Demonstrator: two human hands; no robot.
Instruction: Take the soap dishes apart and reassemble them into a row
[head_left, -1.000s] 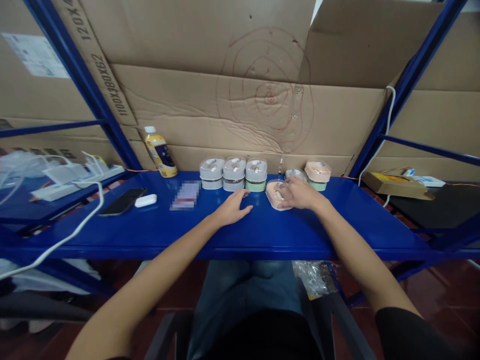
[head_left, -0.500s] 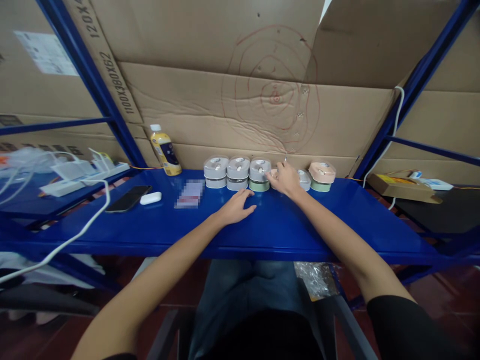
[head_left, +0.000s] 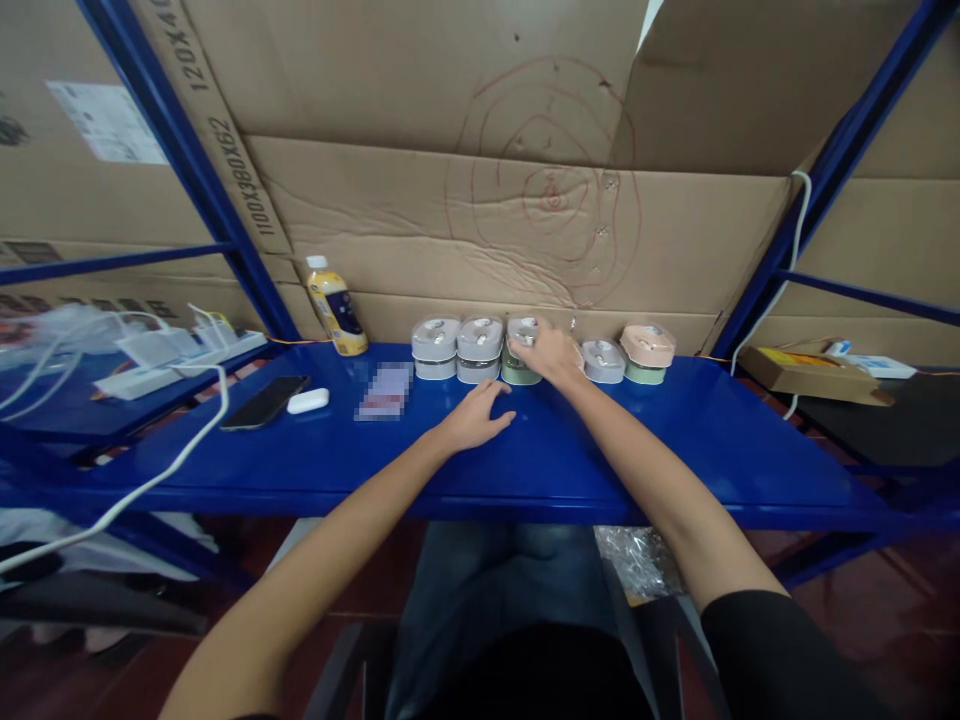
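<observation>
Small rounded containers with clear tops stand in a row along the back of the blue table (head_left: 420, 455). Two grey stacks (head_left: 436, 345) (head_left: 480, 345) are on the left. My right hand (head_left: 551, 352) is closed around the top grey container (head_left: 520, 330) of the third stack, above a green one (head_left: 519, 371). Its fingers partly cover that stack, and a pinkish container behind the hand is mostly hidden. Just right of it sits a single grey container (head_left: 602, 362). A pink container (head_left: 647, 344) rests on a green one at the right end. My left hand (head_left: 478, 414) lies open on the table before the stacks, holding nothing.
A yellow bottle (head_left: 337, 308), a black phone (head_left: 264, 403), a white earphone case (head_left: 308, 401) and a blurred-out flat item (head_left: 385, 391) are on the left. A white cable (head_left: 184, 455) crosses the left edge. Cardboard (head_left: 360, 220) backs the table; blue posts flank it.
My right hand has moved left, from the spot beside the third stack onto its top grey container. The single grey container shows more fully now. My left hand stays in place.
</observation>
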